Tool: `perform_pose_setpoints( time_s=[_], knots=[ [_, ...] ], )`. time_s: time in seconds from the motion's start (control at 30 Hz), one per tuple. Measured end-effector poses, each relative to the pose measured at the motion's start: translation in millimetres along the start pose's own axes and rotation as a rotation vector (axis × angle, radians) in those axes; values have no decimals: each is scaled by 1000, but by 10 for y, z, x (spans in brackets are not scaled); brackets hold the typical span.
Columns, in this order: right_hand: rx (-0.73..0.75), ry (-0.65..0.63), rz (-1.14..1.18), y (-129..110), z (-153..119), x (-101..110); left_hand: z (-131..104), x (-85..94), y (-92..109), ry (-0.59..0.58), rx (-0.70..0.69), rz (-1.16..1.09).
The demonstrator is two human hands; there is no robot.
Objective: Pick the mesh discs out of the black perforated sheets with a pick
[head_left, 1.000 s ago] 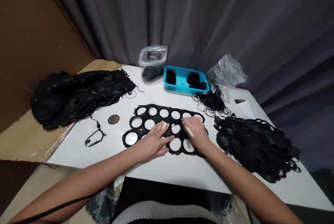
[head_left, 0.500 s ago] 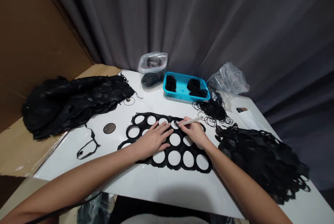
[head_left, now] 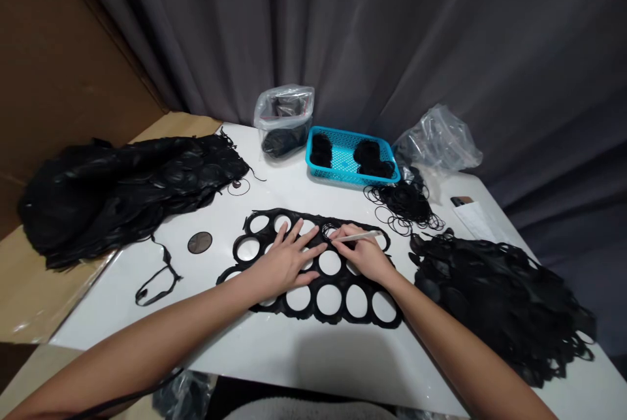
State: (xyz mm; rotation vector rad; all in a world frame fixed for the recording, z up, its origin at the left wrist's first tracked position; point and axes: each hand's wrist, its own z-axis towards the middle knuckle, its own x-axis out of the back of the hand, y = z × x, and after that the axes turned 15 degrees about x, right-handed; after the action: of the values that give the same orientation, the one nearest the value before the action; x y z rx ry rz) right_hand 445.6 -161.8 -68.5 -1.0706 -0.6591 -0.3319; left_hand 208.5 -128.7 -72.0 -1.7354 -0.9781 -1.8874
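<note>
A black rubbery sheet (head_left: 313, 274) with rows of round holes lies flat on the white table. My left hand (head_left: 284, 257) rests on its middle, fingers spread and holding nothing. In my right hand (head_left: 365, 253), pinched between thumb and fingers, is a slim white pen-like tool (head_left: 360, 236). Its tip is at the upper rows of the sheet, beside a hole where thin black rings (head_left: 326, 230) show. My fingers partly hide the tip, so I cannot tell what kind of tool it is.
Behind the sheet stand a blue basket (head_left: 337, 177) with black ring bundles and a clear plastic bag (head_left: 284, 123). Loose black rings (head_left: 404, 201) lie to the right. Black sheets are heaped at left (head_left: 132, 188) and right (head_left: 499, 302). A dark disc (head_left: 200, 242) lies left.
The view has shifted slightly. My right hand has turned the tool a little, and thin rings now show loosely in the hole by its tip. The fingers of my left hand have spread wider.
</note>
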Motion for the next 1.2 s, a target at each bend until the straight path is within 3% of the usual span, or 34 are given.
perform_pose_setpoints(
  time_s=[0.2,0.27,0.33,0.43,0.5,0.57,0.63,0.8,0.9,1.2],
  knots=[
    [289,-118,-327,-92,-81,-102,-8,32,2,-20,17,-17],
    [322,-148,-461,-40,-40,-66,-13,40,3,-17,37,-28],
    [231,-81,-592,100,53,74,-17,42,3,1,50,-47],
    [-19,148,-727,384,219,422,-21,32,-1,25,47,-68],
    [-143,287,-676,515,303,617,-23,21,-13,36,37,-67],
    [-201,333,-539,544,360,679,-32,15,-39,54,18,-66],
    [-221,306,-366,472,399,589,-58,19,-81,87,4,-63],
    [-196,138,64,89,442,53,-203,45,-230,128,20,16],
    [-149,23,173,-93,420,-171,-286,32,-296,117,15,22],
    [-65,-24,173,-198,373,-301,-333,-30,-318,115,42,-2]
  ],
)
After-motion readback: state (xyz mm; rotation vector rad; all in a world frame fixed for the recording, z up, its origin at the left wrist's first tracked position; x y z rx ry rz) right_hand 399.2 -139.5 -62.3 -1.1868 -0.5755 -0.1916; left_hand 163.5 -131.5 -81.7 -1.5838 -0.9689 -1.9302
